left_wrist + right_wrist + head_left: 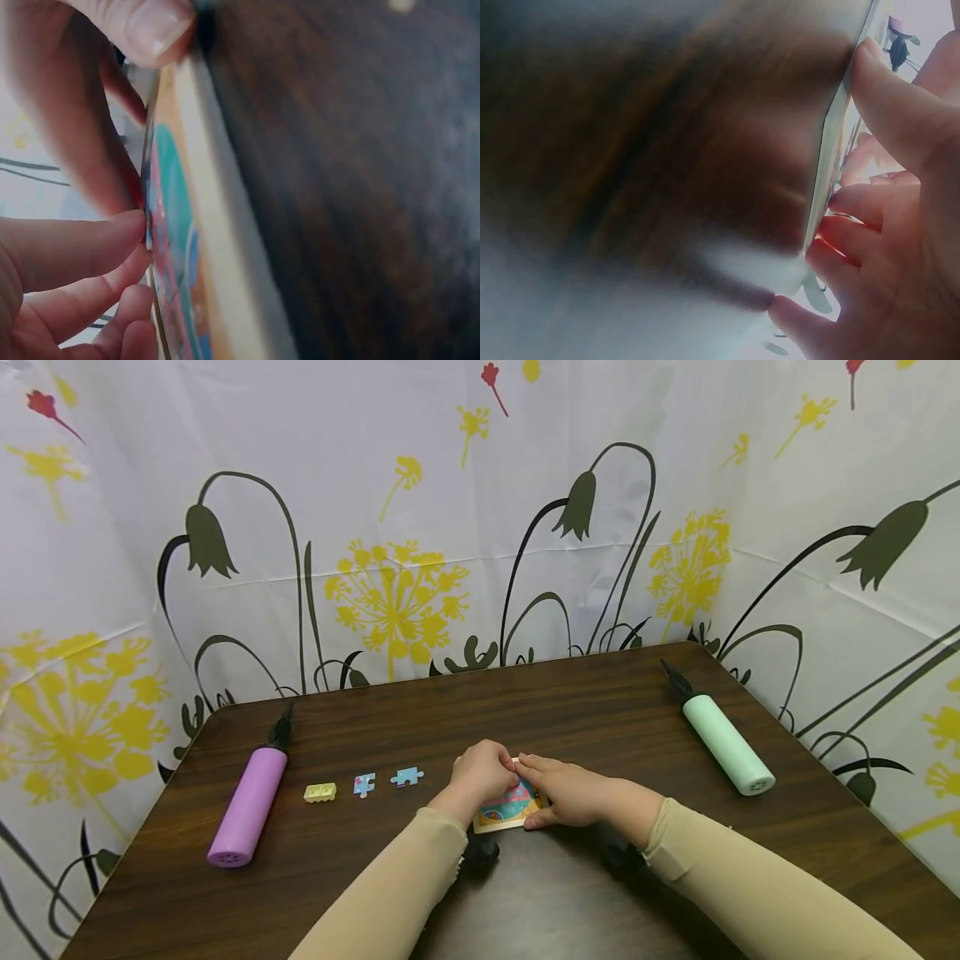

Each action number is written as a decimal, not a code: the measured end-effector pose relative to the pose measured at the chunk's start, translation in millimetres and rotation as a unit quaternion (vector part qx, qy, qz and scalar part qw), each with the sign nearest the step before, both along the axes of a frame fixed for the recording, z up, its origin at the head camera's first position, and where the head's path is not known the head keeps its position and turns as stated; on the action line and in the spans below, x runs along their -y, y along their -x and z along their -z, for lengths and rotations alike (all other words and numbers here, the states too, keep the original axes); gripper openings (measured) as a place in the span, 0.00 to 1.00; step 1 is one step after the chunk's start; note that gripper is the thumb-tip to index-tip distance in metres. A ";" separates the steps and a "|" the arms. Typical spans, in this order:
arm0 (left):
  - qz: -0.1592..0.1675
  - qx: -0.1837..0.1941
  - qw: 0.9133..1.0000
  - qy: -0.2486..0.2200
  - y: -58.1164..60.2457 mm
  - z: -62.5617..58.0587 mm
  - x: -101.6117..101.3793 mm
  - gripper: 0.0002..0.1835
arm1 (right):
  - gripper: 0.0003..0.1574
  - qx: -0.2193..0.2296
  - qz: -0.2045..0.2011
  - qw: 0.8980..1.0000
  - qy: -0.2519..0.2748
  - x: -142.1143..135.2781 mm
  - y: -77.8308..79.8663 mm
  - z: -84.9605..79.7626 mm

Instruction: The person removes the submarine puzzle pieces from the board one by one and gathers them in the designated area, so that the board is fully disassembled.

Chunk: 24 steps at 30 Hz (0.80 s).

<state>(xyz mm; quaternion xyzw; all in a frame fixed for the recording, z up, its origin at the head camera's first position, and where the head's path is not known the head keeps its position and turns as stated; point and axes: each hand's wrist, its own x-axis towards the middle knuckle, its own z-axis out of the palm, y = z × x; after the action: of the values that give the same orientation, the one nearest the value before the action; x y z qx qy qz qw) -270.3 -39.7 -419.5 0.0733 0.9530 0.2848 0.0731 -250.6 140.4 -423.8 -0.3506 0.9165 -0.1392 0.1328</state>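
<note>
A small wooden-framed jigsaw puzzle (495,825) with a colourful picture lies on the table between both hands. Over its far left part, the left hand (480,774) has curled fingers, with thumb and fingertips pinching a thin puzzle piece (149,234) against the picture. Most of that piece is hidden by the fingers. From the right side, the right hand (572,792) holds the frame, its thumb (154,34) on the near corner and its fingers (851,244) reaching along to the far edge.
Left of the puzzle lie two blue jigsaw pieces, one nearer (407,777) and one farther out (364,785), then a yellow toy brick (320,792). A purple hand pump (249,806) lies at the left, a mint-green pump (727,743) at the right. A patterned curtain (420,510) hangs behind.
</note>
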 end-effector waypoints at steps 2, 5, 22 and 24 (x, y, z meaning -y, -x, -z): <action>0.001 -0.003 1.000 0.005 0.0 0.7 -1.1 0.08 | 0.59 0.003 0.000 1.000 0.008 -0.4 0.8 0.5; 0.002 -0.004 1.000 0.005 0.2 1.8 -1.6 0.09 | 0.62 0.009 0.006 1.000 0.014 -0.5 2.2 1.8; 0.011 -0.020 1.000 -0.022 1.9 -3.4 9.3 0.08 | 0.70 0.044 0.057 0.997 0.031 -0.5 3.4 3.2; 0.008 -0.028 0.999 -0.014 1.8 -6.8 17.1 0.08 | 0.70 0.047 0.058 0.997 0.030 0.3 2.4 2.0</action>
<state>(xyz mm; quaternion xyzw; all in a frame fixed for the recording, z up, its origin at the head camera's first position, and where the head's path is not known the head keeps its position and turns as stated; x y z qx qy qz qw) -272.1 -56.8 -412.6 0.0902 0.9501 0.2949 0.0474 -253.0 140.1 -425.8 -0.2940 0.9234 -0.1903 0.1572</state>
